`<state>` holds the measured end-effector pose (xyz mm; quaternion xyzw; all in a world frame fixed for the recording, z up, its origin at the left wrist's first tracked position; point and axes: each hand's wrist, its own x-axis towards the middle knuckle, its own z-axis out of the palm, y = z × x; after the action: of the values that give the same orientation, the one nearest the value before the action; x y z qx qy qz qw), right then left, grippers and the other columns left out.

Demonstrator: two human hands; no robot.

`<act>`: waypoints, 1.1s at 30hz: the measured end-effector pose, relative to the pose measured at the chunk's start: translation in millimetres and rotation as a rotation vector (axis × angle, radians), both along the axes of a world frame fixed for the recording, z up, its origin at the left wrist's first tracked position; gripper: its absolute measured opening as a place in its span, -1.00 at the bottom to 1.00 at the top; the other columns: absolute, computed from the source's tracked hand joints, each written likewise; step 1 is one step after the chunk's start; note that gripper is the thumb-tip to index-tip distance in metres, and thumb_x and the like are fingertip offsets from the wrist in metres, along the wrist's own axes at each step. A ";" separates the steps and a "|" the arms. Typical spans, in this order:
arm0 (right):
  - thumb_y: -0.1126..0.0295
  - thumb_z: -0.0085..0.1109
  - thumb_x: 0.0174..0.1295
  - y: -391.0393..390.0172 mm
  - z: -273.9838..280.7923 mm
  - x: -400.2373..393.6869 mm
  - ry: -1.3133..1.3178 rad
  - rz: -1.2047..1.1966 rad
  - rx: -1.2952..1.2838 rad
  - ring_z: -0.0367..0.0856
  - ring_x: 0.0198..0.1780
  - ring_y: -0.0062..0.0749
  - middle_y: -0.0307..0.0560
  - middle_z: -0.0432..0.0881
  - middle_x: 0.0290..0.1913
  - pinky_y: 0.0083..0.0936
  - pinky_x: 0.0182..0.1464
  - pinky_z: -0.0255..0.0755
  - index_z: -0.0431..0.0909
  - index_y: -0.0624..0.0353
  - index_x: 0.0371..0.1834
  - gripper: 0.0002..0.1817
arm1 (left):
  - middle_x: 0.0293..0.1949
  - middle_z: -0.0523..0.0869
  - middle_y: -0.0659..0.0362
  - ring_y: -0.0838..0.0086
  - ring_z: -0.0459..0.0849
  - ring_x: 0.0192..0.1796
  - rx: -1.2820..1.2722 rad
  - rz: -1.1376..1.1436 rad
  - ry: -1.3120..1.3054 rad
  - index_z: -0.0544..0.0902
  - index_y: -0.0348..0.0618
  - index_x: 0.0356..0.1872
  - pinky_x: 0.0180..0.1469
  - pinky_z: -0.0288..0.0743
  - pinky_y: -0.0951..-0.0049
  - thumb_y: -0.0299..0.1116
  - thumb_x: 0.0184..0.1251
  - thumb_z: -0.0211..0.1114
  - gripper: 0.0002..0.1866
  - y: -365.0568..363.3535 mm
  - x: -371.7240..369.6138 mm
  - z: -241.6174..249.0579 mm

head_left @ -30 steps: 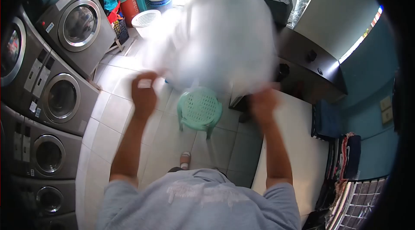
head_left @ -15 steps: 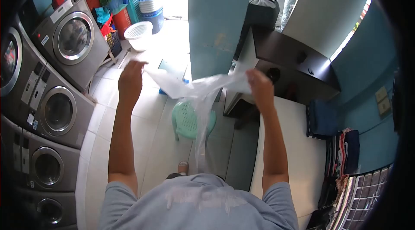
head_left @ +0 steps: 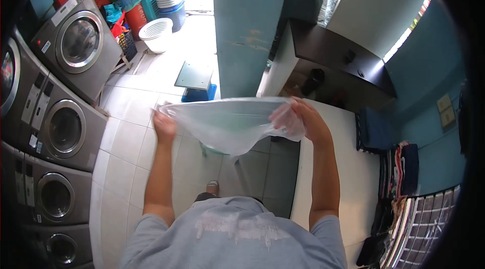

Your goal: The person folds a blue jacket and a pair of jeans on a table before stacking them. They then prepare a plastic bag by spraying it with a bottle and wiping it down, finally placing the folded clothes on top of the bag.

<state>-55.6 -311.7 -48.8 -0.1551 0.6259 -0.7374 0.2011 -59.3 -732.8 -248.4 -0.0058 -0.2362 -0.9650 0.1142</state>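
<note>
A clear plastic bag [head_left: 227,120] is stretched sideways in front of me, its upper edge pulled nearly straight. At its left corner my left hand [head_left: 165,123] is closed on the plastic, slightly blurred. My right hand [head_left: 298,117] grips the other end, with some fingers showing through the film. Behind and below the bag, a green plastic stool [head_left: 214,151] is mostly covered by it.
Front-loading washing machines [head_left: 64,128] line the left side. Ahead stand a platform scale [head_left: 196,76], a white basket [head_left: 156,35] and a blue-green pillar [head_left: 247,31]. On the right are a white table [head_left: 343,168], folded clothes [head_left: 376,132] and a dark-topped desk [head_left: 343,52].
The bag has gone from a hanging, twisted strip to a spread-out sheet. Both hands have come lower, the left one also moving right, and the stool is now mostly covered.
</note>
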 end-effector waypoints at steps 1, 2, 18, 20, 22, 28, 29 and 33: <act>0.11 -0.14 0.27 -5.6 10.5 -0.3 -0.029 0.084 -0.052 0.62 -0.41 -0.41 0.02 0.63 -0.25 -0.76 -0.50 0.40 0.45 0.25 -0.07 -0.58 | -0.03 0.52 0.10 0.33 0.48 0.02 -0.690 0.119 0.054 0.37 -0.25 0.07 0.03 0.38 0.35 -0.18 0.26 0.13 -0.55 22.4 10.1 -31.9; 0.11 -0.11 0.26 -13.9 14.9 -3.7 -0.064 0.064 -0.100 0.64 -0.42 -0.39 0.05 0.63 -0.24 -0.73 -0.55 0.41 0.42 0.28 -0.04 -0.56 | -0.06 0.54 0.06 0.32 0.52 -0.05 -1.378 0.239 0.128 0.41 -0.26 0.01 0.00 0.43 0.31 -0.19 0.24 0.16 -0.58 56.7 20.4 -61.9; -0.10 -0.27 0.31 26.2 -86.6 6.6 -0.065 -0.615 -0.674 0.19 0.30 -0.30 -0.10 0.23 0.29 -0.35 0.32 0.03 0.09 0.21 0.28 -0.34 | 0.21 0.35 0.04 0.22 0.31 0.24 0.049 -0.886 -0.055 0.21 -0.17 0.26 0.28 0.14 0.25 -0.07 0.23 0.14 -0.35 210.7 70.8 20.9; -0.12 -0.32 0.31 3.9 -146.7 49.1 -0.135 -0.766 -0.378 0.26 0.25 -0.32 -0.11 0.26 0.27 -0.35 0.25 0.14 0.11 0.21 0.28 -0.32 | 0.14 0.43 0.09 0.30 0.39 0.17 -0.311 -0.873 -0.099 0.25 -0.17 0.24 0.22 0.23 0.32 -0.19 0.26 0.13 -0.44 219.6 75.1 42.2; -0.16 -0.40 0.31 -16.1 -175.8 97.5 -0.387 -0.511 -0.505 0.32 0.20 -0.31 -0.09 0.32 0.22 -0.34 0.20 0.23 0.17 0.23 0.23 -0.31 | 0.00 0.49 0.17 0.44 0.45 0.03 -0.538 -0.788 -0.200 0.34 -0.16 0.13 0.06 0.30 0.43 -0.26 0.28 0.11 -0.58 230.3 74.8 54.9; -0.11 -0.38 0.33 -40.6 -139.3 123.0 -0.297 -0.550 -0.900 0.37 0.13 -0.35 -0.08 0.43 0.09 -0.44 0.16 0.25 0.26 0.23 0.15 -0.38 | -0.26 0.52 0.31 0.65 0.47 -0.23 -0.612 -0.452 -0.358 0.50 -0.16 -0.09 -0.23 0.35 0.62 -0.28 0.30 0.08 -0.75 241.7 73.6 55.9; -0.07 -0.33 0.34 -40.1 -137.7 121.8 -0.309 -0.625 -0.907 0.40 0.09 -0.38 -0.10 0.45 0.05 -0.47 0.13 0.27 0.29 0.23 0.13 -0.42 | -0.27 0.52 0.31 0.66 0.46 -0.24 -0.607 -0.460 -0.356 0.50 -0.16 -0.09 -0.25 0.34 0.63 -0.28 0.30 0.08 -0.75 241.5 73.7 57.9; 0.14 -0.11 0.33 -53.2 -178.8 108.6 -0.200 -0.800 -0.436 0.44 -0.15 -0.54 -0.21 0.49 -0.17 -0.63 -0.06 0.32 0.41 0.18 -0.04 -0.66 | -0.25 0.52 0.35 0.65 0.48 -0.20 -0.563 -0.511 -0.279 0.49 -0.12 -0.12 -0.17 0.34 0.64 -0.30 0.34 0.06 -0.82 237.6 77.9 45.9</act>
<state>53.0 -364.9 -227.6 0.1318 0.4443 -0.8828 -0.0769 18.6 -495.1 -202.5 0.0358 -0.4954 -0.8515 -0.1683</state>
